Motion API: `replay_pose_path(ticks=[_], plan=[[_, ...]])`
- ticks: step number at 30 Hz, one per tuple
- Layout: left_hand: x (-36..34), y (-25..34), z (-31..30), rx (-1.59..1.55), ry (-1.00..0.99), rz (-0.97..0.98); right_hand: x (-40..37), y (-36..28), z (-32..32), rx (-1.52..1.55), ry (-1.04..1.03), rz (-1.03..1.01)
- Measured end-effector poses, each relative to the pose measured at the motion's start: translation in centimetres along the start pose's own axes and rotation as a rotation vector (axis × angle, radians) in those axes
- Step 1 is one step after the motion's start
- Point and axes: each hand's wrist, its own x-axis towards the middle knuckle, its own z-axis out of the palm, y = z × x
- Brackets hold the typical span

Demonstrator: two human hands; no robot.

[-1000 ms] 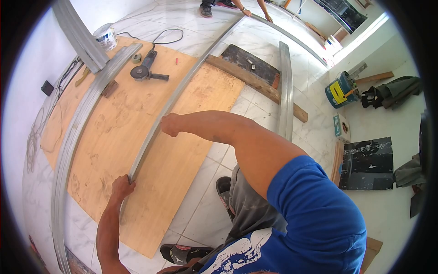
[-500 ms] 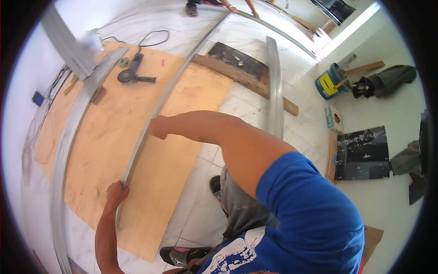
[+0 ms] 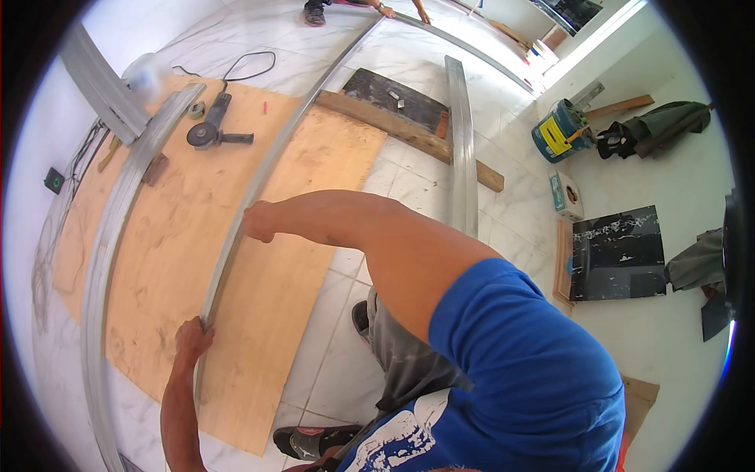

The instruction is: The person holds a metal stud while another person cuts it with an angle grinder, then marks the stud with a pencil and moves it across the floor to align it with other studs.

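Observation:
A long, thin metal stud (image 3: 283, 138) runs from the lower left up to the top of the view, above a plywood sheet (image 3: 244, 338). My left hand (image 3: 194, 338) is closed around its near part. Further up the same stud, my right hand (image 3: 259, 221) grips it with fingers wrapped round; the right forearm reaches across from the blue sleeve. At the far end, another person's hand (image 3: 386, 12) is by the stud, where it meets a second metal strip (image 3: 472, 51).
Wider metal studs (image 3: 118, 212) lie to the left, and another stud (image 3: 462, 141) rests across a wooden plank (image 3: 377, 126). An angle grinder (image 3: 216, 130) with its cord sits on the plywood. A bucket (image 3: 560, 134), a box (image 3: 565, 195) and a black panel (image 3: 619, 256) stand at right.
The whole view has shifted slightly, so everything sits a little further left and up. Both hands keep their hold on the stud.

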Motion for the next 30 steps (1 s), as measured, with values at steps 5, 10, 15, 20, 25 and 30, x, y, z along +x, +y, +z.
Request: replay_pose_path(ticks=[5, 10, 15, 20, 25, 30], plan=[[-0.1, 0.1, -0.1, -0.022, 0.008, -0.007, -0.2, 0.1, -0.2, 0.012, -0.018, 0.0], [-0.3, 0.5, -0.5, -0.024, 0.014, -0.008, 0.0, 0.0, -0.2, -0.001, -0.02, 0.006], [0.0, 0.0, 0.1, -0.002, 0.058, 0.022, -0.1, 0.1, -0.1, 0.019, -0.021, -0.01], [-0.3, 0.3, -0.3, -0.025, 0.03, -0.001, 0.7, 0.4, 0.9, 0.002, 0.006, -0.007], [-0.3, 0.6, -0.4, -0.023, 0.021, -0.014, 0.2, 0.3, 0.6, 0.014, -0.011, -0.004], [-0.3, 0.4, -0.3, -0.016, 0.028, -0.002, 0.3, 0.3, 0.8, 0.013, -0.006, 0.003]])
